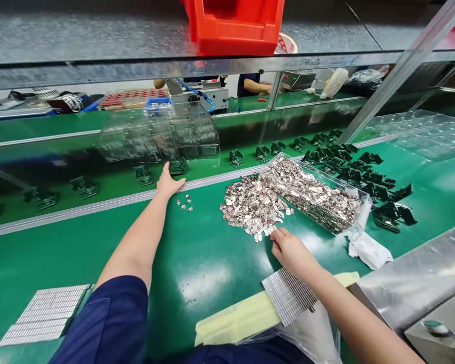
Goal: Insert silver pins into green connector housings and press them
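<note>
My left hand [168, 183] reaches forward to the metal rail at the edge of the green conveyor belt [98, 174], fingers stretched toward a small black part [178, 166] on the belt. A few loose metal pieces [185, 202] lie just right of that hand. My right hand [290, 249] rests at the near edge of a heap of small shiny metal plates [252, 206], fingers curled and touching the nearest pieces; what they hold, if anything, is hidden. A clear tray [358, 218] full of the same plates lies behind the heap.
Black plastic parts [358, 169] lie along the belt and piled at right. A ribbed metal sheet [289, 294] rests on yellow paper [235, 319] near me; another sheet [45, 313] lies at left. Clear trays [159, 134], a red bin [235, 25], and a person's arm [256, 87] are beyond.
</note>
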`<action>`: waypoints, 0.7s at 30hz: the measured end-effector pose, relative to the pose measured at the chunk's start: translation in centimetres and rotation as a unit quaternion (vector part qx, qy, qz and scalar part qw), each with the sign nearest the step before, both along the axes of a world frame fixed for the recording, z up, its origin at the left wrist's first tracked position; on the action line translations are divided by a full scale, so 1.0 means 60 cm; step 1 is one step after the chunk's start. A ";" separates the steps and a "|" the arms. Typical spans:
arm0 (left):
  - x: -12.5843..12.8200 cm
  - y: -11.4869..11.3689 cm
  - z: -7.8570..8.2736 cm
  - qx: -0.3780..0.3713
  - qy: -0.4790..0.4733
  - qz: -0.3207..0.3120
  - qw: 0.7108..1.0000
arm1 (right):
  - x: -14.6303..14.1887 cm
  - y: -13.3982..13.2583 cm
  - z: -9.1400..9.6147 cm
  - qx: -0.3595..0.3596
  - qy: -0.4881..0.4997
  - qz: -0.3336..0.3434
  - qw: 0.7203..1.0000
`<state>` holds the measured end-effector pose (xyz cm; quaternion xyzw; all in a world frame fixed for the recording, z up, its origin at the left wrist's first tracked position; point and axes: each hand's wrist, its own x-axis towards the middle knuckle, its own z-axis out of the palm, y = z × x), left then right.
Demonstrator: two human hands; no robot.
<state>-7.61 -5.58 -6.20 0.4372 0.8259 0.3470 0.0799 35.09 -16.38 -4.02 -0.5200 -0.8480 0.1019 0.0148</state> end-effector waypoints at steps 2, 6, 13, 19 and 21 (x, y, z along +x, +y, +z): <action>0.007 0.011 0.006 0.002 -0.010 0.008 1.000 | 0.016 -0.002 -0.007 0.006 0.072 -0.007 0.997; 0.031 0.044 0.020 0.020 -0.030 0.054 0.998 | 0.038 -0.026 -0.006 0.031 0.232 0.001 0.972; 0.060 0.064 0.031 0.085 -0.053 0.099 0.990 | 0.059 -0.081 0.006 0.106 0.348 -0.013 0.931; 0.094 0.005 0.063 0.161 -0.096 0.000 0.982 | 0.064 -0.101 0.015 0.037 0.443 -0.097 0.890; 0.132 -0.035 0.068 0.166 -0.128 -0.059 0.976 | 0.052 -0.111 0.030 -0.012 0.476 -0.120 0.871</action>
